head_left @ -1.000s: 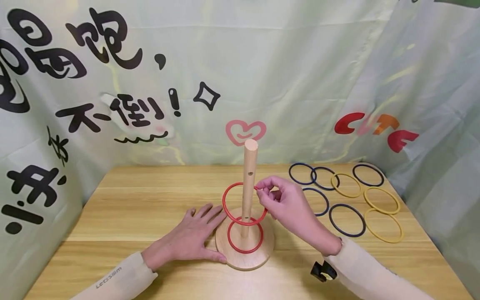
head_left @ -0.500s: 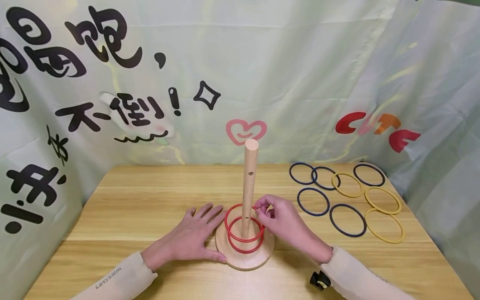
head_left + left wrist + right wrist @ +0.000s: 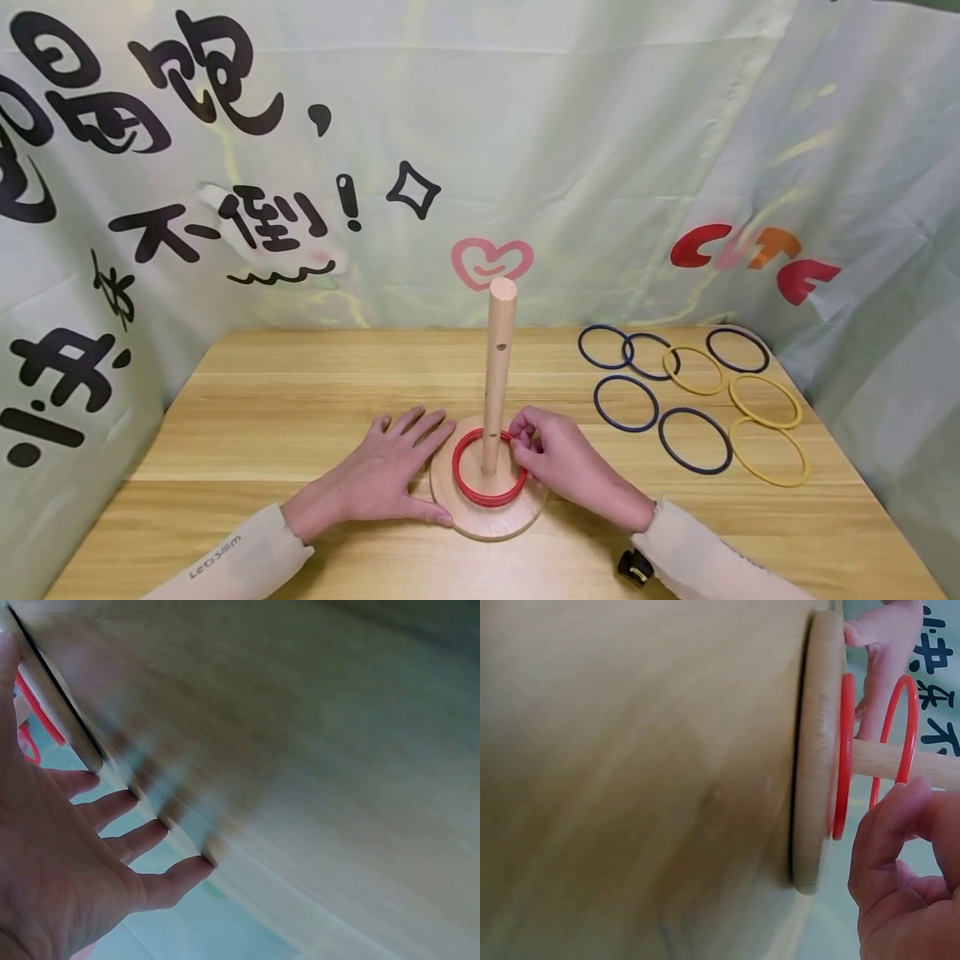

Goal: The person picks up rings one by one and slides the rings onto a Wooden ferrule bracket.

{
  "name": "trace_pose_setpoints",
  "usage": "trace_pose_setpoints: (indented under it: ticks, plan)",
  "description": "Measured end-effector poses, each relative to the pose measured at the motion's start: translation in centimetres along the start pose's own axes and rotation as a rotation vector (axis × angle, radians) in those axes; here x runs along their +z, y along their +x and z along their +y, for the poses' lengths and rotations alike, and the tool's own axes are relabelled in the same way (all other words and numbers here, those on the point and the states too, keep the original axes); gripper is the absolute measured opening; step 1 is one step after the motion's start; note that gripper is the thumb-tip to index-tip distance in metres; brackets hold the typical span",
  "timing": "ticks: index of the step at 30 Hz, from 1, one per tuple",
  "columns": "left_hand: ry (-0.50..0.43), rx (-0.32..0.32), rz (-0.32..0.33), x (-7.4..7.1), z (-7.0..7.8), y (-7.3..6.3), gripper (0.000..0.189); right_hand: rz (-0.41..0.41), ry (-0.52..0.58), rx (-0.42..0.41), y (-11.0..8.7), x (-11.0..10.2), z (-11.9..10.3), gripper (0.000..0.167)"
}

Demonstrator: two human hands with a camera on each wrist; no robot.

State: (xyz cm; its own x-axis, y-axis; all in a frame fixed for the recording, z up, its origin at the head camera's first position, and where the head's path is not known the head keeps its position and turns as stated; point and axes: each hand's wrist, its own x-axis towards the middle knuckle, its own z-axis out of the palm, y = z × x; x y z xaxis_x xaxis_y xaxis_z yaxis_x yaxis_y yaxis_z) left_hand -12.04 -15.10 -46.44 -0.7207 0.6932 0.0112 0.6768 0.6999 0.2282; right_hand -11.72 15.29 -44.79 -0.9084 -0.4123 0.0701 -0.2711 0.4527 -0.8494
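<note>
A wooden post (image 3: 500,367) stands upright on its round base (image 3: 491,527). With thumb and fingertips, my right hand (image 3: 566,462) pinches a red ring (image 3: 909,727) that encircles the post. In the right wrist view this ring is tilted and apart from a lower red ring (image 3: 844,757) lying on the base; the head view shows the red rings nearly overlapping low on the post. My left hand (image 3: 382,475) rests palm down with fingers spread, thumb and fingertips at the base's left edge. Its fingers also show straight in the left wrist view.
On the right of the wooden table (image 3: 285,375) lie several dark blue rings (image 3: 695,471) and yellow rings (image 3: 768,483), some overlapping. A printed curtain (image 3: 600,150) hangs behind the table and at both sides.
My right hand has lowered the pinched red ring along the post, from about halfway up to near the base. The left hand has stayed in place.
</note>
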Motion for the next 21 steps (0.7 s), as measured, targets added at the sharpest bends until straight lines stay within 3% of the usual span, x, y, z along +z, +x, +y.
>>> trace_pose_setpoints:
  ticks: [21]
  plan:
    - [-0.004,0.002,-0.001,0.17,-0.13,-0.14,0.12,0.02,-0.081,0.077,0.19,0.37,0.7,0.01]
